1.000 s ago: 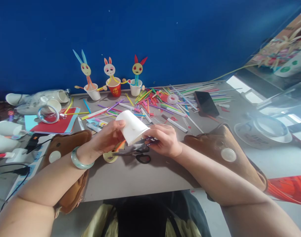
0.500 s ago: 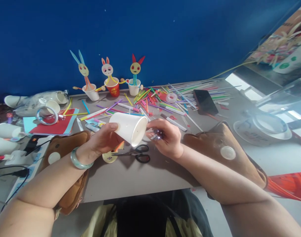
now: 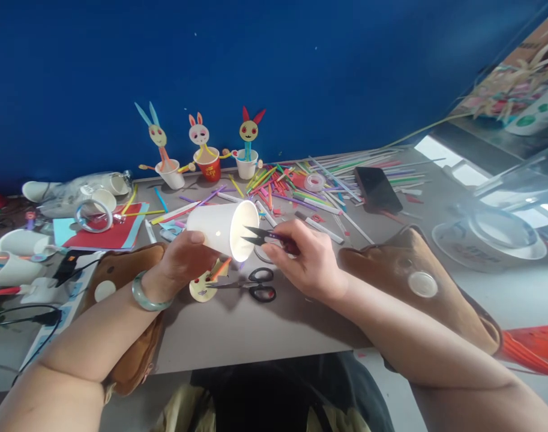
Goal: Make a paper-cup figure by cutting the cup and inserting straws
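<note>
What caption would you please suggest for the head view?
Left hand holds a white paper cup; right hand points black-bladed snips at its mouth.

Wearing a smooth, rounded bangle (image 3: 150, 292) in pale, milky green around the left wrist (image 3: 164, 278). Dressed in black clothing (image 3: 255, 396) at the middle, with olive-yellow fabric (image 3: 177, 411) at both sides.

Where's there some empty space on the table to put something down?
Bare table lies between the scissors resting on it and the near edge, bordered by the left brown pouch and the right brown pouch. Farther back it's crowded with straws, markers and a phone; far left, with paper cups and cables.
</note>
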### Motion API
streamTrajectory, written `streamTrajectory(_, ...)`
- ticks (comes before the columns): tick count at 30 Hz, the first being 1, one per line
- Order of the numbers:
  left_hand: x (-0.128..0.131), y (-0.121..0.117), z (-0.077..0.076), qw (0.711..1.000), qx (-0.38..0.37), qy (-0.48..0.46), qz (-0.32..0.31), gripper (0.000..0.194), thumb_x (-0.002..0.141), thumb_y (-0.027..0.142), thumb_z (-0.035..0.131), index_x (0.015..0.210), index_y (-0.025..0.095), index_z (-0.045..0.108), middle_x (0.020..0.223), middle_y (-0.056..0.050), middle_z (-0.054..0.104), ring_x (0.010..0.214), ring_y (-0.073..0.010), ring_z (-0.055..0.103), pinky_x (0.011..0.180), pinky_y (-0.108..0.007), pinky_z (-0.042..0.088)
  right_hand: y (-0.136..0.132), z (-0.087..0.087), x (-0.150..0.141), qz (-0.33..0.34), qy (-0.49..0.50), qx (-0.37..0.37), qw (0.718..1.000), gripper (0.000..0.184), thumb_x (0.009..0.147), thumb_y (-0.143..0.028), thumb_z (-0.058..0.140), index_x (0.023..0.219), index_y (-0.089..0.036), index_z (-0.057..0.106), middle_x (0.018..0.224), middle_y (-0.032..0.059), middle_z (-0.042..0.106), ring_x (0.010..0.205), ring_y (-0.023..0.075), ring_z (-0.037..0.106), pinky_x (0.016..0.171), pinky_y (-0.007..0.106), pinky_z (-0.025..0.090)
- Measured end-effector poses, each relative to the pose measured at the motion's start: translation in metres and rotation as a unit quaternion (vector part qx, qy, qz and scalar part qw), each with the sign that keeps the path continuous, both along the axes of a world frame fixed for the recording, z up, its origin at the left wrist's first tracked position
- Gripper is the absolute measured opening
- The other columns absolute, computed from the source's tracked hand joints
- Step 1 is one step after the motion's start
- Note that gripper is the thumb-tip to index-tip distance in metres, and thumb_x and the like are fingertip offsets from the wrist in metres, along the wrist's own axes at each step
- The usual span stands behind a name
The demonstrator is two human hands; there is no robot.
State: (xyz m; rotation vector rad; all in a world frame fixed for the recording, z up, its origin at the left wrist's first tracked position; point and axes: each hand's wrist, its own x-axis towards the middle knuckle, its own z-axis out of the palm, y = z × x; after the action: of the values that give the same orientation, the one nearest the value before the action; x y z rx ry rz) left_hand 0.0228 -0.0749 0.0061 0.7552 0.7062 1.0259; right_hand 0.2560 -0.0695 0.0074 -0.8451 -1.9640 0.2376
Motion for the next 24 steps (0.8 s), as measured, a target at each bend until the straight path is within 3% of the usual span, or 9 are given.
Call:
streamTrajectory(6,0.005,-0.002,0.006,0.996,0.048,0.056,0.058,0.055,0.064,0.036,0.071,0.117,0.022,0.067,0.109,-0.008,0.074,0.116,-0.0384,0.065,0.095,-0.052,0.057,-0.002,0.006,0.004,-0.086,-0.124,0.111,0.982,0.035,0.101,-0.045,0.053,0.083,-0.017,0.062,0.063,-0.0004,0.062,0.054,0.0103,0.053,0.055,0.024,0.033)
streamTrajectory(11,0.011,-0.002,0.009,0.988,0.071,0.087,0.106,0.052,0.062,0.033,0.07,0.114,0.026,0.068,0.116,-0.006,0.073,0.126,-0.0356,0.059,0.101,-0.048,0.056,-0.003,0.008,0.005,-0.117,-0.157,0.169,0.966,0.038,0.101,-0.045,0.053,0.076,-0.018,0.06,0.058,-0.0021,0.06,0.05,0.0095,0.048,0.055,0.024,0.03)
streamTrajectory(24,0.012,-0.004,0.003,0.99,0.051,0.097,0.09,0.054,0.061,0.04,0.072,0.113,0.026,0.068,0.111,-0.009,0.074,0.117,-0.0401,0.064,0.089,-0.053,0.059,-0.016,0.02,0.006,-0.149,-0.216,0.152,0.953,0.035,0.102,-0.043,0.05,0.077,-0.019,0.059,0.056,-0.003,0.055,0.049,0.0102,0.043,0.054,0.027,0.023)
